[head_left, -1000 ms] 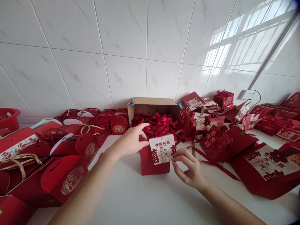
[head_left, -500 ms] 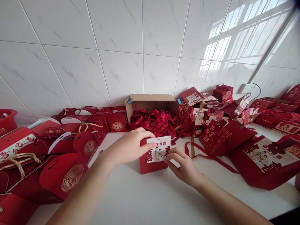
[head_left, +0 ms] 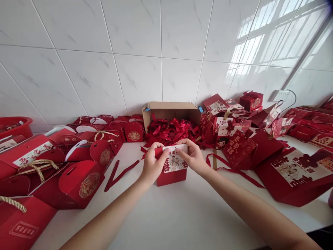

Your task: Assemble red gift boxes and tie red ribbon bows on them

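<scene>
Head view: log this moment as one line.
left hand: holding card; right hand: holding card; card: against box; ribbons: heaped in carton

Left hand (head_left: pixel 154 162) and right hand (head_left: pixel 194 158), thumbs close together
Both curl inward, fingers bent; the forearms (head_left: pixel 114 211) slant up from below

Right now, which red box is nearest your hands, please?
The red box between the left hand and right hand, with the white card at its front; neither hand touches any other.

Daylight glare on upper-right wall tiles (head_left: pixel 260 45)
</scene>
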Demonstrator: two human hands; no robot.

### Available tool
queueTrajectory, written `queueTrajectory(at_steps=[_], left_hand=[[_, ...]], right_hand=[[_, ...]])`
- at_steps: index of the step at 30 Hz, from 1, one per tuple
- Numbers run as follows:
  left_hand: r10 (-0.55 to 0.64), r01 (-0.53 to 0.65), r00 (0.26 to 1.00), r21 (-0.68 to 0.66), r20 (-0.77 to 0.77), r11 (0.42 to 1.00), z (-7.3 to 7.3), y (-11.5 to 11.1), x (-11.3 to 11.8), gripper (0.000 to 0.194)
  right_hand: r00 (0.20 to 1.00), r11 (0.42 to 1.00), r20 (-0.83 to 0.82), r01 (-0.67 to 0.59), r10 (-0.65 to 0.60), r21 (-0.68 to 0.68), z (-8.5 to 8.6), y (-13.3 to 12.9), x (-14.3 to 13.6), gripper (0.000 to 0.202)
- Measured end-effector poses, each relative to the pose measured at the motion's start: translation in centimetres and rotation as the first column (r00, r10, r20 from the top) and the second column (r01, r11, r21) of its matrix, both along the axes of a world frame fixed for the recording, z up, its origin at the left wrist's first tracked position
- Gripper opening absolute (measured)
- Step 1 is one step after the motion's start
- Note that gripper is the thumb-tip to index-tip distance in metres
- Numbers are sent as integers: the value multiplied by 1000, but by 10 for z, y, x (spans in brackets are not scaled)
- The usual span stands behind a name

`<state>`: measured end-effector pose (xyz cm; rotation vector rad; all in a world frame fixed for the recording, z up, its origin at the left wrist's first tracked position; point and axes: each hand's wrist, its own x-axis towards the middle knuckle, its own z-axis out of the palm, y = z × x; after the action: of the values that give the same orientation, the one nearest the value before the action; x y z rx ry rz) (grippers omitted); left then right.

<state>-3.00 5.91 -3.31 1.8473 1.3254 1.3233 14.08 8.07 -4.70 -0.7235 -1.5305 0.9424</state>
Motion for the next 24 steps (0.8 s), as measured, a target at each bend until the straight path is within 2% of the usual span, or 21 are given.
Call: queueTrajectory(at_steps=[2, 5, 10, 18, 24], left_hand=[[62, -64, 996, 31, 62, 997, -13, -1, 6, 24], [89, -101, 989, 92, 119, 991, -22, -1, 11, 22], [72, -96, 987, 170, 144, 981, -23, 0, 10, 19], [-19, -19, 981, 196, 193, 980, -27, 3, 10, 17], [-44, -2, 974, 200, 223, 980, -30, 4, 10, 19]], right_hand=[[999, 1000, -40, 19, -20, -18, -8, 3, -5, 34], [996, 998, -79, 45, -48, -43, -17, 0, -9, 35], [992, 996, -106, 61, -68, -70, -19, -6, -13, 32], [985, 989, -166, 25, -49, -146, -16, -6, -12, 41], [983, 990, -154, 85, -101, -111, -15, -8, -14, 38]])
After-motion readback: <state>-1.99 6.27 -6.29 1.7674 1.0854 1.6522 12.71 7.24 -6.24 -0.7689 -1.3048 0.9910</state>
